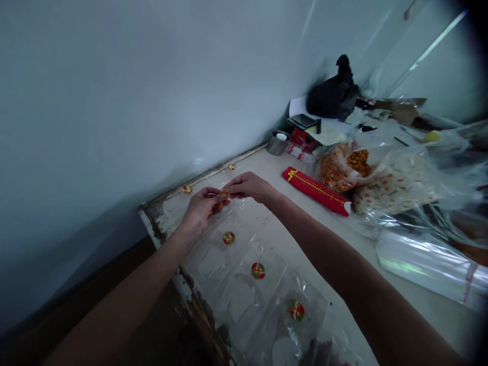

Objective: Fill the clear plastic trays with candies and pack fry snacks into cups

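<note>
My left hand (pixel 204 206) and my right hand (pixel 249 186) meet over the far left end of the table. Both pinch a small orange piece (pixel 224 194) between their fingertips; its exact kind is too small to make out. Beneath and in front of them, clear plastic bags (pixel 242 297) lie in a row along the table edge. Round red, green and yellow labels show on the bags, such as the near label (pixel 296 310), the middle label (pixel 258 270) and the label closest to my hands (pixel 229 237). More labels sit beyond my hands, near the wall.
A red packet (pixel 316 190) lies right of my right forearm. Behind it stand a metal cup (pixel 278 143) and a black bag (pixel 335 91). Big clear bags of orange and pale food (pixel 392 188) crowd the right side. A wall (pixel 152 101) borders the table's far side.
</note>
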`<state>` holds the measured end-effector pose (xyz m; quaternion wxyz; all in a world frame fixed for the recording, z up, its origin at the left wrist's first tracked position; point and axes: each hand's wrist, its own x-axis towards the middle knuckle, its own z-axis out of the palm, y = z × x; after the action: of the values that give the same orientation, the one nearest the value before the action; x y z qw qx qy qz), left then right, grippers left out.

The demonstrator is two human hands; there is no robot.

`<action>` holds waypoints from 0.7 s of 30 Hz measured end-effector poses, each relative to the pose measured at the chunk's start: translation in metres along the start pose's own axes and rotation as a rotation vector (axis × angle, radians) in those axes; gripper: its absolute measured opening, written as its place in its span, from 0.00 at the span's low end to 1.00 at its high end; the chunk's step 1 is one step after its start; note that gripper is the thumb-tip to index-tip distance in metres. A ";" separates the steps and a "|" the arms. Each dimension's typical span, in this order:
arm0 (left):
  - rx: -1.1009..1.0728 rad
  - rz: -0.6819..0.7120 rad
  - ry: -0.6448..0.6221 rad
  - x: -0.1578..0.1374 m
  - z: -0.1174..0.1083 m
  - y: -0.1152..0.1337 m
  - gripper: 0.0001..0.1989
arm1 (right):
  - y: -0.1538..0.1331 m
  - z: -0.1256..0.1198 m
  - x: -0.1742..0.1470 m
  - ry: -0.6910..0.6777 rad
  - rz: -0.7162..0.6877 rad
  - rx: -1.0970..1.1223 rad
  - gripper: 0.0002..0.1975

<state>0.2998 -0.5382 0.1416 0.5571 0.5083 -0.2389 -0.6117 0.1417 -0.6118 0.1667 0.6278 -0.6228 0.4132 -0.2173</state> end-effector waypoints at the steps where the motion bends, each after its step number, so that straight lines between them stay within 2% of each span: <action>1: -0.025 -0.003 -0.006 -0.001 0.004 0.000 0.10 | -0.001 -0.008 0.000 0.018 -0.001 -0.029 0.04; 2: -0.058 -0.006 -0.018 -0.002 0.007 0.001 0.08 | -0.002 -0.019 0.001 0.065 -0.021 -0.074 0.05; 4: -0.134 -0.020 -0.039 -0.005 0.009 0.006 0.07 | -0.003 -0.046 0.004 0.262 -0.118 -0.234 0.05; 6: -0.192 -0.043 -0.030 -0.007 0.006 0.013 0.10 | 0.000 -0.072 0.006 0.478 -0.235 -0.488 0.05; 8: -0.203 -0.070 -0.001 -0.009 -0.002 0.019 0.15 | 0.009 -0.089 0.006 0.574 -0.319 -0.769 0.06; 11: -0.161 -0.073 0.017 -0.014 -0.016 0.023 0.19 | 0.030 -0.090 0.004 0.508 -0.370 -1.058 0.09; 16: -0.140 0.016 -0.008 -0.020 -0.024 0.021 0.14 | 0.051 -0.070 0.004 0.331 -0.252 -1.365 0.16; 19: -0.110 0.054 -0.056 -0.024 -0.021 0.018 0.11 | 0.049 -0.069 0.001 0.273 -0.242 -1.419 0.20; 21: -0.087 0.052 -0.071 -0.028 -0.019 0.015 0.11 | 0.045 -0.070 -0.009 0.347 -0.218 -1.337 0.21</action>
<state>0.3198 -0.5110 0.1572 0.5855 0.4551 -0.2449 -0.6246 0.0704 -0.6413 0.1343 0.0095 -0.8696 0.4879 -0.0747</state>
